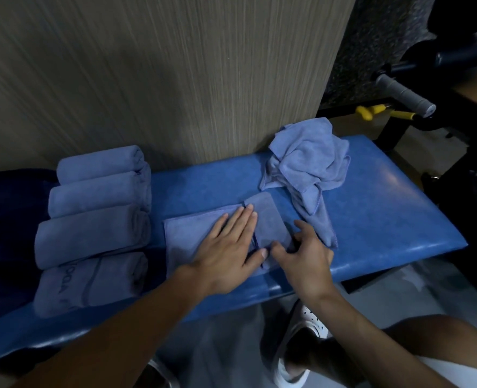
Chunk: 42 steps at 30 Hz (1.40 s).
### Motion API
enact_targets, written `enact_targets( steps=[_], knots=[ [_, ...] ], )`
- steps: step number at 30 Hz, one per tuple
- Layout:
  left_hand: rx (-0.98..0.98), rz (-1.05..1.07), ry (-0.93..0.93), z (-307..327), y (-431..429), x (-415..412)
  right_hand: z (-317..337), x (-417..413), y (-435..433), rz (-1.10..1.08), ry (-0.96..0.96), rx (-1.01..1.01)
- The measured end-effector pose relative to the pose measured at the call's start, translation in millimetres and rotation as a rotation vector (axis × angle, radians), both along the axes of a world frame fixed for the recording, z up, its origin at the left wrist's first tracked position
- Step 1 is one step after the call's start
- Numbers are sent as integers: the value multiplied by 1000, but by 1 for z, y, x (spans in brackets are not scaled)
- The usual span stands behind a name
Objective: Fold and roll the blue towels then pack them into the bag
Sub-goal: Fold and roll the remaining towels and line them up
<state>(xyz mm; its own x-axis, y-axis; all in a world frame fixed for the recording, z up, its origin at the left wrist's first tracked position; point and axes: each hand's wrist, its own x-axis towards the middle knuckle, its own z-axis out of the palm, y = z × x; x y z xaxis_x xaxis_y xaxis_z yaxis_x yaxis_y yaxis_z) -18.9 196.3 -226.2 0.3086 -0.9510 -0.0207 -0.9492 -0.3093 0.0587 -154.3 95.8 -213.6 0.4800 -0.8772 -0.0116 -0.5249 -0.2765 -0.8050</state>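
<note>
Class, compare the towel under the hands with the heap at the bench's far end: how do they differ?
The folded towel lies flat under the left hand; the towel heap is crumpled. The folded towel sits low; the towel heap rises higher. Both are blue.

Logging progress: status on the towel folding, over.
Left hand flat on the folded towel. Right hand grips its end. Four rolled towels left, crumpled pile behind.

Four rolled towels (91,236); one flat towel (187,233) — one crumpled heap (307,161).
</note>
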Motion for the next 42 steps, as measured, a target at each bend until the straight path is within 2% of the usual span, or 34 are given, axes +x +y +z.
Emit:
enact_targets(
  steps=[6,10,15,18,20,22,25,27,28,29,33,38,42],
  knots=[
    [26,25,-11,-2,-1,7,5,-7,0,121,25,-17],
    [39,-4,7,1,0,9,1,-7,-4,119,-12,33],
    [-49,55,69,9,-6,4,-3,-5,-2,68,-142,46],
    [-156,52,93,11,-11,4,0,-3,-3,140,-254,133],
    [-269,55,273,11,-11,6,0,-1,0,190,-307,149],
    [-445,146,544,13,-10,4,-2,0,2,209,-361,113],
    [-673,498,923,29,-16,0,-1,0,6,261,-400,35],
    [-663,722,1300,44,-22,2,-4,1,8,317,-403,0],
    [-633,786,1419,49,-24,3,-6,2,10,342,-388,-8],
    [-613,814,1451,54,-24,3,-8,2,12,373,-362,-27],
    [-642,867,1255,47,-18,8,-10,3,23,451,-239,-157],
    [-646,824,991,36,-5,18,-3,2,27,391,-175,-107],
    [-704,727,792,34,3,18,-6,4,29,405,-26,-127]
  ],
)
